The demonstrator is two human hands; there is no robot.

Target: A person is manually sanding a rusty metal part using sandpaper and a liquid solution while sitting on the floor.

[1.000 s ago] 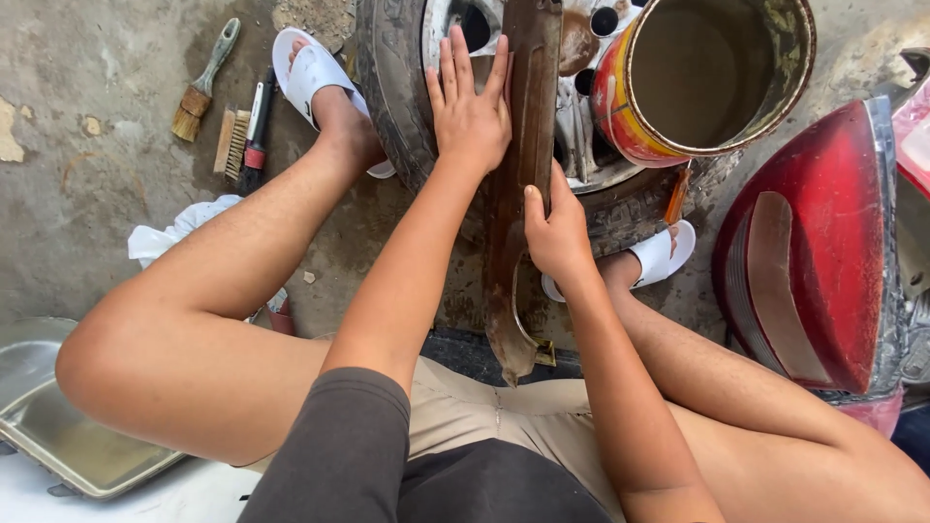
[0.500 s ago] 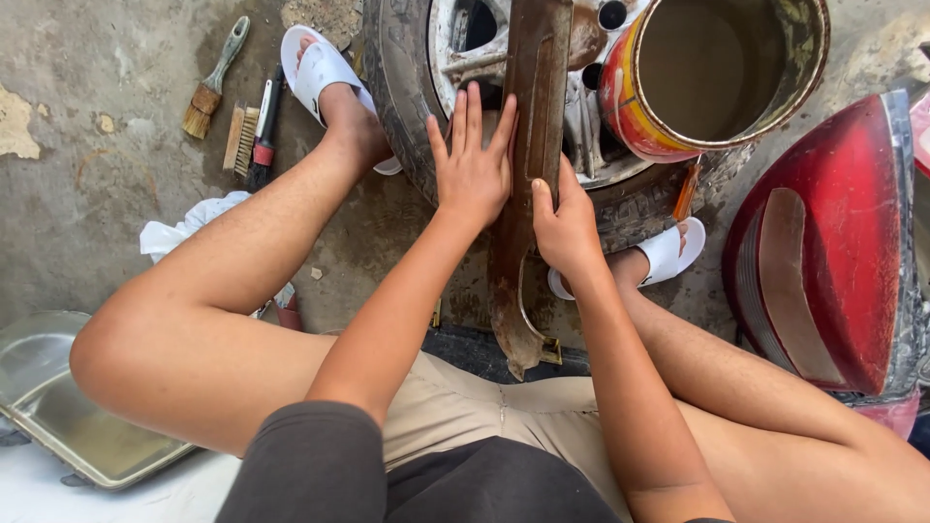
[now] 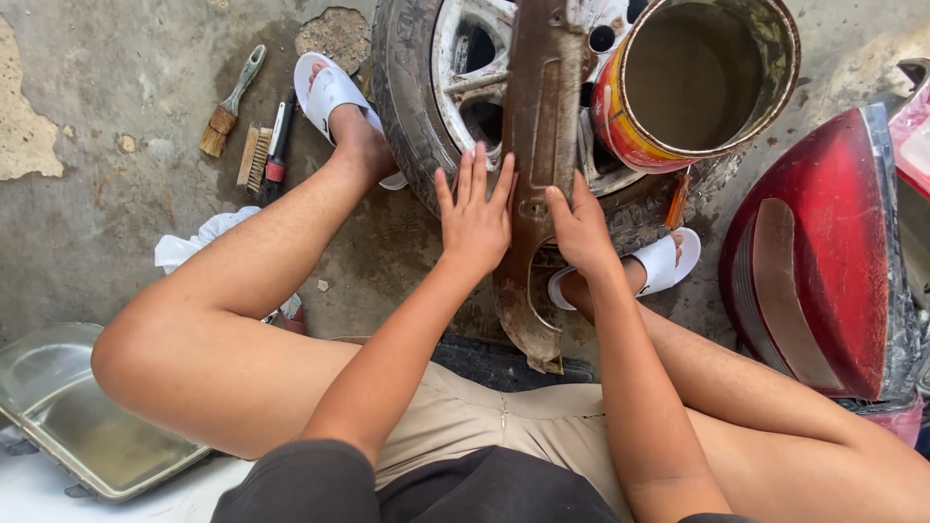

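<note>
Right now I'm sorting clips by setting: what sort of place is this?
Likely an informal car-repair yard: a worn tyre on its metal wheel, a red car tail-light housing and a long rusty metal panel on bare concrete ground.

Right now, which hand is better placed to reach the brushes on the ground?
Probably the left hand: it lies flat on the rusty metal panel, on the side where the brushes lie. The right hand presses the panel's far edge.

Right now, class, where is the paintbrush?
In the head view, the paintbrush lies on the concrete at upper left, beside a wire brush and left of the white sandal.
</note>
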